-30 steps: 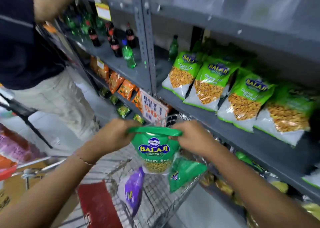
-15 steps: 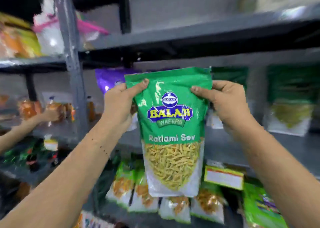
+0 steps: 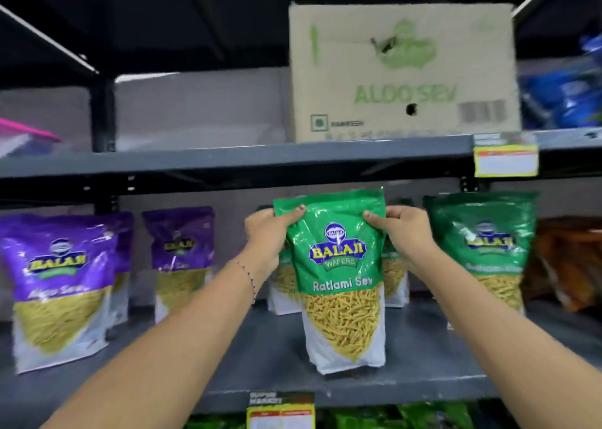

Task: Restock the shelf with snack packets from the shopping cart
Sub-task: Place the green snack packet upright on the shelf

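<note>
A green Balaji Ratlami Sev packet (image 3: 338, 282) stands upright on the grey shelf (image 3: 254, 357), near its front edge. My left hand (image 3: 268, 233) pinches its top left corner and my right hand (image 3: 404, 230) pinches its top right corner. Behind it stand more green packets of the same kind (image 3: 283, 288), partly hidden. Another green packet (image 3: 482, 249) stands to the right. The shopping cart is out of view.
Purple Balaji packets (image 3: 58, 285) fill the shelf's left part, orange packets (image 3: 566, 259) the far right. Above, a cardboard Aloo Sev box (image 3: 400, 73) sits on the upper shelf (image 3: 228, 161). Yellow price tags (image 3: 505, 160) hang on the shelf edges.
The packet went from the cart up to the shelf. Half a second ago it hung in the air before the shelves; now its base rests on the shelf, both hands still on its top.
</note>
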A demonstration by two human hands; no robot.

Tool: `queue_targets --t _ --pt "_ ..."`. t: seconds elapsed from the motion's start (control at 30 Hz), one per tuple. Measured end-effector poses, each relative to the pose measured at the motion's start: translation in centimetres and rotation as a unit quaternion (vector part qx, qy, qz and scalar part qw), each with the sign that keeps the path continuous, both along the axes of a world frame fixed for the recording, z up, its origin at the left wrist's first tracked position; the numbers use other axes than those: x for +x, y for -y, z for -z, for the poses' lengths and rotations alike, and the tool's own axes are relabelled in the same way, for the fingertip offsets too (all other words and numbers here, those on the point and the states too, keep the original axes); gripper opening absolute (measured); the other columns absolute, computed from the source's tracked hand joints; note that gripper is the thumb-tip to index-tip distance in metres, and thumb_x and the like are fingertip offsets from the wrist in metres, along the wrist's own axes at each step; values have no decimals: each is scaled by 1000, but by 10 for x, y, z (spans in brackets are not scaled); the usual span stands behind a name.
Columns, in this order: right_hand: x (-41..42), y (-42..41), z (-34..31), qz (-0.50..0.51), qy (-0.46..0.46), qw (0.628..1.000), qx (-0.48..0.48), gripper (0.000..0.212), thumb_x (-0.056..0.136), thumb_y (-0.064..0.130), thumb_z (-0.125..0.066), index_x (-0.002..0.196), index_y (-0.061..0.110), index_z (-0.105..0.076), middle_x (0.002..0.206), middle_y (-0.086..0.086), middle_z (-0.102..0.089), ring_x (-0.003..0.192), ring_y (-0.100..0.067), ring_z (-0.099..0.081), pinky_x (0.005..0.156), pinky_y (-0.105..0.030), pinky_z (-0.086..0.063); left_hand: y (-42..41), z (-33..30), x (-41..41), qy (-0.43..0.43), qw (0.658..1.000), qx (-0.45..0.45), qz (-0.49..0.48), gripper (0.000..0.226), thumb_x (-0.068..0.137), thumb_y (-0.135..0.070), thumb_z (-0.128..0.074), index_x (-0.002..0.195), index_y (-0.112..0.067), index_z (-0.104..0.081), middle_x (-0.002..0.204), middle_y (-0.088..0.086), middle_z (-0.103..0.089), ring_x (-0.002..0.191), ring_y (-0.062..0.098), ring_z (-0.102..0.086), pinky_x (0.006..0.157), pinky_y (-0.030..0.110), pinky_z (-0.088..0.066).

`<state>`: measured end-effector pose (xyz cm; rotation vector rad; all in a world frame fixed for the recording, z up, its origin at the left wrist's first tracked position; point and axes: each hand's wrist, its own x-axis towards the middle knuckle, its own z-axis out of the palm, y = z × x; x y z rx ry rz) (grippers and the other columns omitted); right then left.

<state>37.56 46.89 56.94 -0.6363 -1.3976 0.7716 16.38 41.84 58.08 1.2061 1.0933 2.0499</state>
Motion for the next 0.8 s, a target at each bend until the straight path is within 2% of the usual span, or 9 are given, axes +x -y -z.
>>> queue_targets --t 0.17,0.33,0.4,0.47,0.57,0.6,0.63,0.67,0.8 --pt "25 -83 11 63 30 996 -49 22 61 32 -86 68 13 -76 80 -9 -78 80 -28 -74 80 -52 -59 -82 8 6 -35 998 -42 -40 69 23 -56 -91 72 -16 -64 72 10 -67 66 20 -60 62 34 -48" --pt "27 -77 0 110 15 992 -62 27 72 24 -83 80 1 -72 90 -13 -74 83 -25 -68 82 -41 -55 -82 1 38 -22 996 -70 -46 35 66 -26 -86 67 -13 -54 76 9 -62 57 17 -50 54 25 -41" --pt "27 -79 1 115 -3 991 -66 34 77 21 -80 99 -3 -70 91 -8 -67 86 -22 -62 87 -39 -52 -93 2 42 -2 996 -74 -42 49 66 -28 -86 101 -6 -60 106 10 -65 87 24 -64 82 35 -55" --pt "30 -85 5 116 -19 991 -65 38 78 20 -78 104 -6 -68 97 -9 -69 91 -26 -65 93 -43 -52 -100 4 45 16 996 -88 -25 72 69 -28 -84 128 -5 -48 120 5 -56 109 24 -57 105 41 -44" --pt "32 -93 12 131 -35 989 -64 39 77 22 -79 91 -11 -64 98 -25 -72 96 -42 -67 91 -48 -52 -107 5 49 23 996 -91 13 71 71 -29 -83 127 -5 -47 126 2 -57 102 20 -54 95 32 -46" --pt "33 -92 13 134 -30 988 -67 39 77 24 -78 89 -10 -63 93 -23 -72 118 -36 -52 88 -44 -53 -107 7 49 21 995 -94 19 72 70 -30 -83 127 -5 -47 130 3 -58 102 20 -56 89 30 -46" --pt "33 -93 13 135 -23 988 -66 37 78 26 -78 90 -7 -65 92 -18 -72 81 -19 -51 87 -39 -52 -106 8 49 18 995 -95 26 74 69 -32 -84 127 -5 -48 131 2 -58 103 21 -59 87 30 -47" --pt "34 -91 15 138 -12 988 -65 39 78 27 -77 98 -4 -67 98 -14 -73 95 -31 -66 89 -37 -51 -107 12 47 19 994 -99 34 73 67 -34 -85 125 -6 -51 129 1 -60 103 21 -61 90 32 -50" --pt "35 -65 26 146 -41 988 -43 49 80 19 -76 124 6 -59 118 -3 -67 106 -20 -64 100 -40 -50 -81 31 42 22 995 -76 59 38 77 -23 -77 111 -10 -65 110 6 -73 100 22 -69 98 45 -51"
